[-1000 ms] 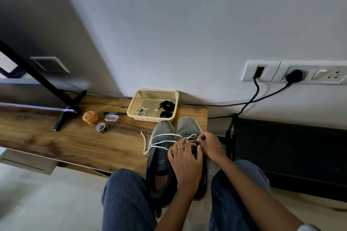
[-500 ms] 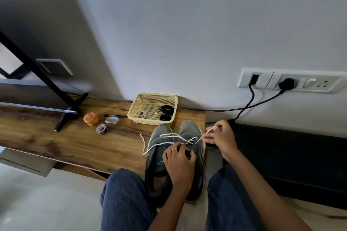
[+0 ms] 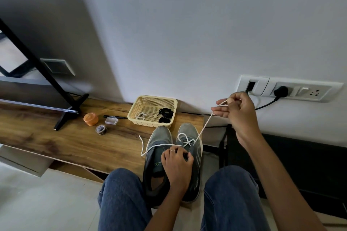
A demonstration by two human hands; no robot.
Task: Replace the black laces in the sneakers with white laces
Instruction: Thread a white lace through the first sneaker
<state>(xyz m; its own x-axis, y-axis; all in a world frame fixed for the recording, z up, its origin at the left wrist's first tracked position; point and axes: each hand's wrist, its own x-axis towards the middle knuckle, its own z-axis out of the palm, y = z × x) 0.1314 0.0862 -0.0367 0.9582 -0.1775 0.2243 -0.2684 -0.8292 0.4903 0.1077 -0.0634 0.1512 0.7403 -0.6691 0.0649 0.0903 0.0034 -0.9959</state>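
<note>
The left hand [image 3: 176,161] is resting low between the 2 knees, knuckles up, its fingers curling down over what lies beneath it, a ring showing on 1 finger. The right hand [image 3: 237,109] is lifted high and out to the right on a bent arm, its thumb and fingers pinching closed, with the forearm sloping down toward the lower right.
</note>
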